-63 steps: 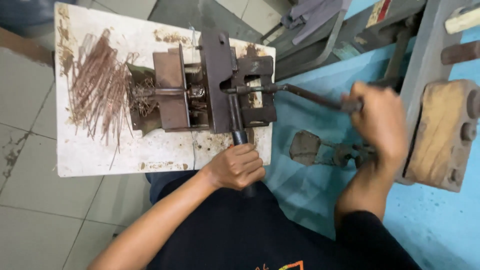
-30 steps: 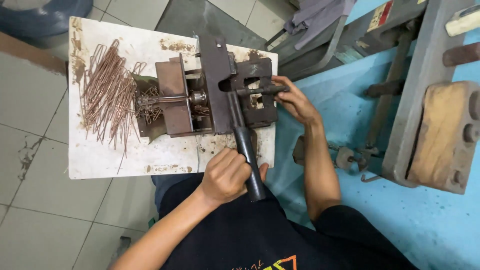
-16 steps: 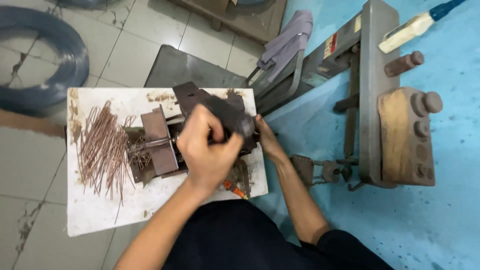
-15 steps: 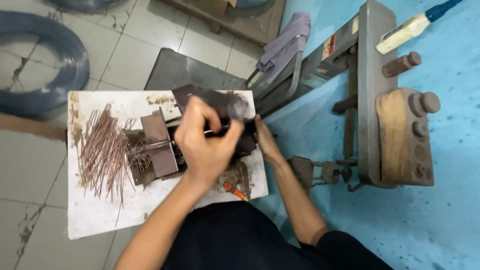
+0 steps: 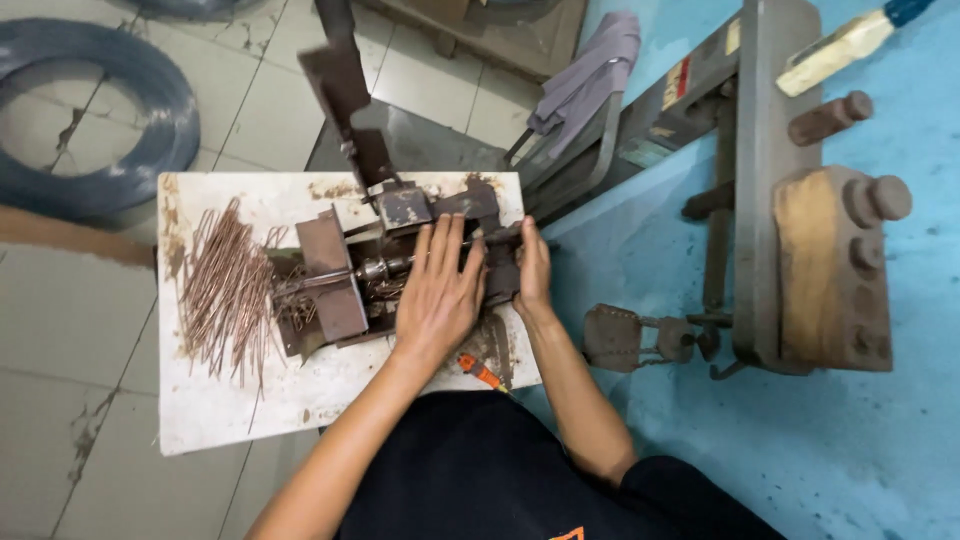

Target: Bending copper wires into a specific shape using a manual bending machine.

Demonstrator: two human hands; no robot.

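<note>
A rusty metal lever tool [image 5: 340, 290] is bolted to a stained white board [image 5: 250, 400]. Its long lever arm [image 5: 345, 95] is swung up and away from me. My left hand [image 5: 440, 295] lies flat on the tool's middle, fingers stretched out over a small shaft, with nothing seen in it. My right hand [image 5: 532, 265] presses against the tool's right end; what its fingers grip is hidden. A heap of short copper-coloured wire pieces [image 5: 225, 290] lies on the board to the left of the tool.
An orange-handled tool [image 5: 482, 372] lies on the board under my left wrist. A blue-grey wire coil [image 5: 90, 130] sits on the tiled floor at top left. To the right, on a blue surface, are a steel frame with a wooden block [image 5: 830, 270], a grey cloth [image 5: 585, 80] and a small metal fitting [image 5: 630, 335].
My left hand has let go of the lever, which has swung from near me up and away, and now lies flat on the tool. My right hand has moved in to the tool's right end.
</note>
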